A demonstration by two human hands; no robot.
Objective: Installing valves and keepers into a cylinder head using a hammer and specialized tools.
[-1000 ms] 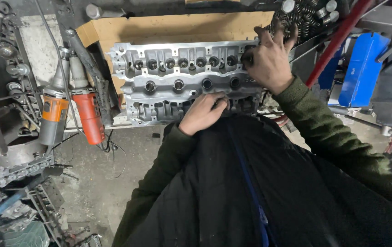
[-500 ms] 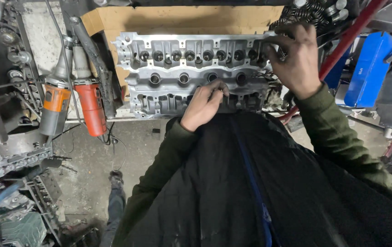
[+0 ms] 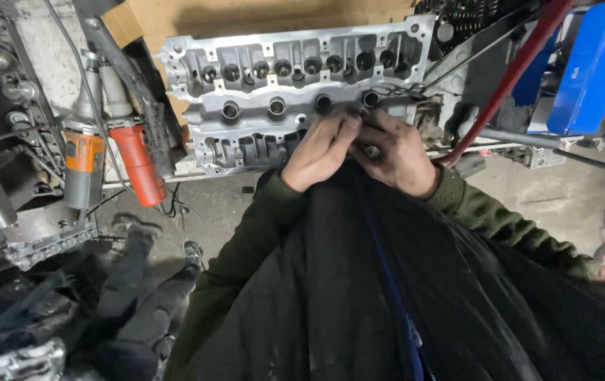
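Looking straight down at an aluminium cylinder head [image 3: 274, 92] lying flat on the bench, on a sheet of cardboard [image 3: 196, 17], long side running left to right, valve pockets and round bores facing up. Both hands down at its near edge, right of the middle. Left hand [image 3: 319, 152] palm down, fingers pressed together and resting on the casting just below the row of bores. Right hand [image 3: 398, 156] right beside it, knuckles up, fingers curled in and touching the left fingertips; seems to be pinching something small and dark between them, but can't tell what, too hidden and greasy. Dark green sleeves and a black apron [image 3: 387, 296] filling the bottom of the shot. Off to the left, well apart from the hands: two angle grinders side by side, an orange one [image 3: 82, 166] and a red one [image 3: 136, 162]. Red bar [image 3: 507, 77] slanting down on the right, ending near the right wrist, and a blue box [image 3: 588, 67] past that.
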